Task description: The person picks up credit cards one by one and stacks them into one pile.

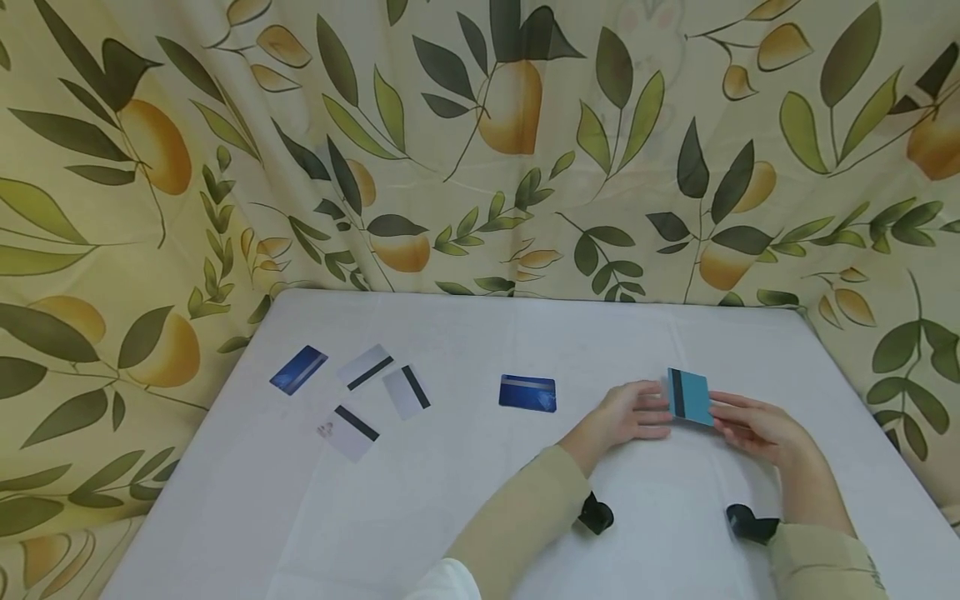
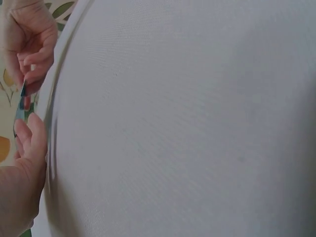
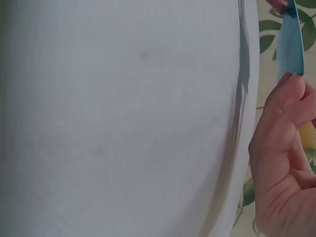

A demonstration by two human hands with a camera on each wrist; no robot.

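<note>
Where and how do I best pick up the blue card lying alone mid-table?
Probably pinch the blue card across its long edges, coming from above with the left hand, the nearer one. It lies flat, so only its thin edges offer a hold, and no other card crowds it.

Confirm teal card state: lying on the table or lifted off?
Lifted off: both wrist views show the teal card against the leaf-patterned cloth, beyond the white tabletop's edge.

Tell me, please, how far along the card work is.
Seemingly done: three pale cards and a blue card lie grouped on the table. In hand: the teal card, between the left hand and right hand. Probably remaining: setting it down; perhaps moving the lone blue card, lying apart.
</note>
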